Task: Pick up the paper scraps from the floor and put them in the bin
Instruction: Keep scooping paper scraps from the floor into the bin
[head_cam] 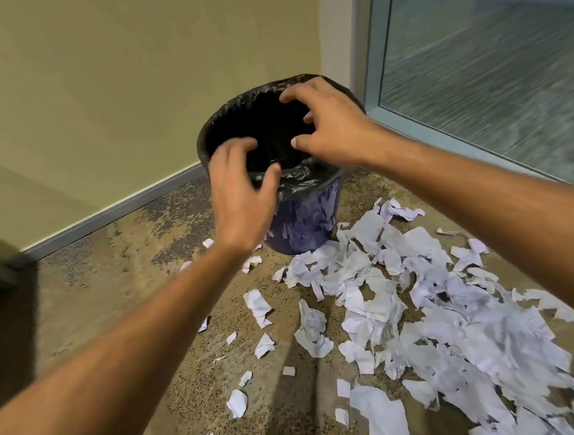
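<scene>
A: What can't you make out here?

B: The inside of the bin (304, 216). Its black liner (296, 177) swallows the light, so whether any paper lies at the bottom, I cannot tell. The left hand (242, 190) also covers part of the near rim, and the bin's base is partly hidden behind that wrist.

A: And the hands?

B: Both hover over the bin's mouth. The left hand's fingers are spread and loosely bent, holding nothing. The right hand (331, 124) is the same: fingers apart, curved downward, nothing pinched between them.

A: Where is the paper?

B: The paper scraps (424, 326) lie on the speckled floor (113, 299), heaped in front of the bin and to its right, running off the frame's lower and right edges. A few loose pieces sit to the bin's left.

A: Any writing?

B: Faint grey print shows on some scraps, too blurred to read. The bin's purple side carries pale marks, illegible too.
</scene>
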